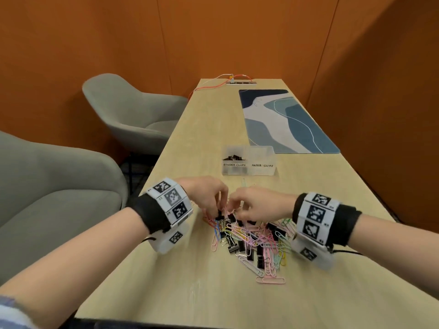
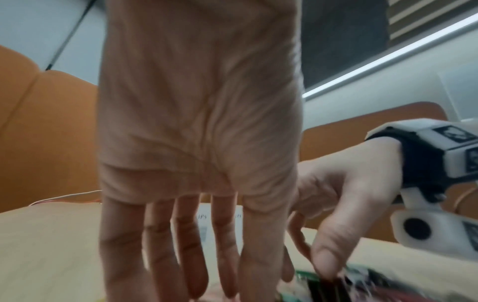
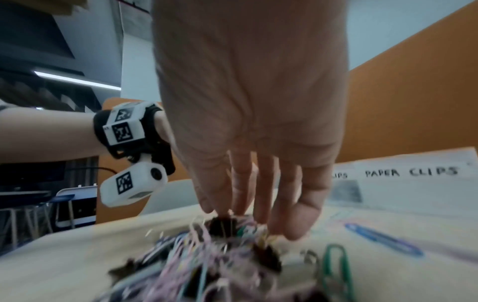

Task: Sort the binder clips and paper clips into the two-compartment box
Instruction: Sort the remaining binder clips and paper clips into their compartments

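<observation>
Both hands dig into the clip pile (image 1: 251, 238). Left hand (image 1: 206, 193) pinches a binder clip (image 1: 219, 213); right hand (image 1: 259, 203) fingertips reach down, grip unclear.

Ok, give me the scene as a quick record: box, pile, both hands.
box: clear, two compartments, labelled BINDER CLIPS and PAPER CLIPS
binder side: holds some black binder clips
paper side: looks empty
pile: mixed clips, on the table nearer than the box
left hand: pinches a black binder clip
right hand: fingers in the pile, grip unclear
</observation>
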{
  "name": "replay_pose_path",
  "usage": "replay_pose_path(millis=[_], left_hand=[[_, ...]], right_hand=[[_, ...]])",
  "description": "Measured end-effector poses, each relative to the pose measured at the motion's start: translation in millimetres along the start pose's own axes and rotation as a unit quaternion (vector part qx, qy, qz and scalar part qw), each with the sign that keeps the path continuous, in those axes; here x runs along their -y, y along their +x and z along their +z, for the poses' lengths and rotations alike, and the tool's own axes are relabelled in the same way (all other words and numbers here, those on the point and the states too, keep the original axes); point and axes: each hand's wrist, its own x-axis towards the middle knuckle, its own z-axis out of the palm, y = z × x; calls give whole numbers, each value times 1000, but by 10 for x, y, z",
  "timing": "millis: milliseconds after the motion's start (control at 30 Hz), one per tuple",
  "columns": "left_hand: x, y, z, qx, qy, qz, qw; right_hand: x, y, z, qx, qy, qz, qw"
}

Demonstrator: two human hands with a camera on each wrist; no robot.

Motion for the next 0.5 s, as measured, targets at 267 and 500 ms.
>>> replay_pose_path(millis=[267, 500], left_hand=[[8, -24, 79, -56, 14, 4, 998], [-11, -102, -30, -20, 3, 7, 1000]], right_hand=[[34, 95, 223, -59, -48, -18, 997], [-117, 35, 60, -100, 62, 37, 992]])
